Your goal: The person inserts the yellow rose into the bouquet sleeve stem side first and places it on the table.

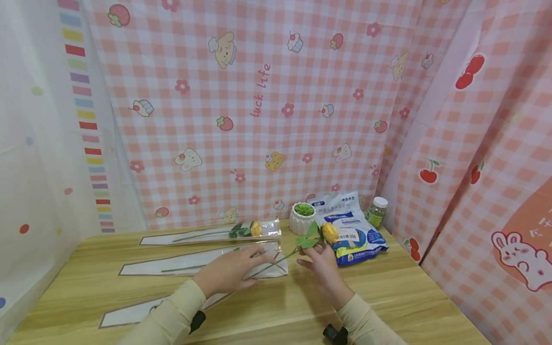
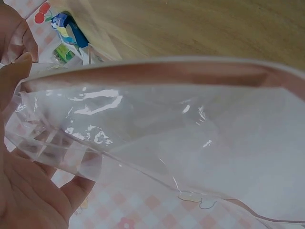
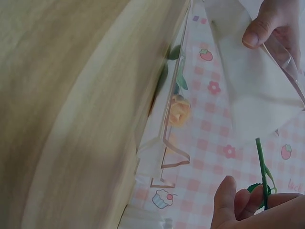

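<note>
My left hand [image 1: 233,268] holds the mouth end of a clear-and-white flower sleeve [image 2: 205,129] with a brown border. In the left wrist view its fingers and thumb spread the film apart at the mouth. My right hand [image 1: 321,268] pinches an artificial yellow rose [image 1: 330,233] just below its leaves, its green stem [image 3: 260,160] pointing toward the sleeve. The stem's cut end shows close to the sleeve's mouth in the right wrist view. Beyond the left hand lie two more sleeves; the back one [image 1: 159,239] contains a yellow rose [image 1: 256,229].
A white pot [image 1: 297,223] with a green succulent stands at the back, beside a blue and white printed bag [image 1: 358,239]. Behind the bag is a white-lidded jar [image 1: 377,213]. Pink checked cloth hangs behind and right of the wooden table [image 1: 388,297].
</note>
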A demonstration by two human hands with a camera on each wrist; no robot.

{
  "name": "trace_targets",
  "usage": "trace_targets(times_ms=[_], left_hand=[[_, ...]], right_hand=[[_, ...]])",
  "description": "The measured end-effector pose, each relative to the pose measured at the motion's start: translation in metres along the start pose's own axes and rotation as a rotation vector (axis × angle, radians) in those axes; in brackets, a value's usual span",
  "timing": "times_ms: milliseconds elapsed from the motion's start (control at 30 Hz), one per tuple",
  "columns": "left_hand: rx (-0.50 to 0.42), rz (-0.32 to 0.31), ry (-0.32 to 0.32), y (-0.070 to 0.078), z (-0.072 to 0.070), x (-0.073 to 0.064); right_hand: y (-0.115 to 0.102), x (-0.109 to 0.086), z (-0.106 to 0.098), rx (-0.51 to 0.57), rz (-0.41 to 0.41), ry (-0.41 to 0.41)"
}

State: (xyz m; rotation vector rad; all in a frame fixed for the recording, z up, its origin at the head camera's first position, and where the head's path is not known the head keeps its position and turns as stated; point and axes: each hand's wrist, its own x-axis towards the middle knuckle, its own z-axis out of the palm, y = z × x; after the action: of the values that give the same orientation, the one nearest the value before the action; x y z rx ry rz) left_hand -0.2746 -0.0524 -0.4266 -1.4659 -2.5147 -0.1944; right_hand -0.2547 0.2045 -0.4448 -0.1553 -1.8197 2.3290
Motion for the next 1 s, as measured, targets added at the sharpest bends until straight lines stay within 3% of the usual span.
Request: trace_targets(times_ms=[267,600,867,1000], left_hand=[[-0.005,-0.013,0.000,-0.001,-0.001,0.002],[-0.024,-0.011,0.017,-0.001,-0.003,0.003],[0.006,0.041,0.135,-0.002,-0.004,0.004],[0.011,0.051,0.158,-0.004,-0.005,0.003]], right_hand=[[0.006,-0.003,0.002,0.007,-0.007,-0.002],[0.015,-0.006,0.005,0.053,0.029,-0.064],[0.016,-0.009,0.007,0.091,0.055,-0.088],[0.016,-0.009,0.006,0.098,0.090,-0.093]])
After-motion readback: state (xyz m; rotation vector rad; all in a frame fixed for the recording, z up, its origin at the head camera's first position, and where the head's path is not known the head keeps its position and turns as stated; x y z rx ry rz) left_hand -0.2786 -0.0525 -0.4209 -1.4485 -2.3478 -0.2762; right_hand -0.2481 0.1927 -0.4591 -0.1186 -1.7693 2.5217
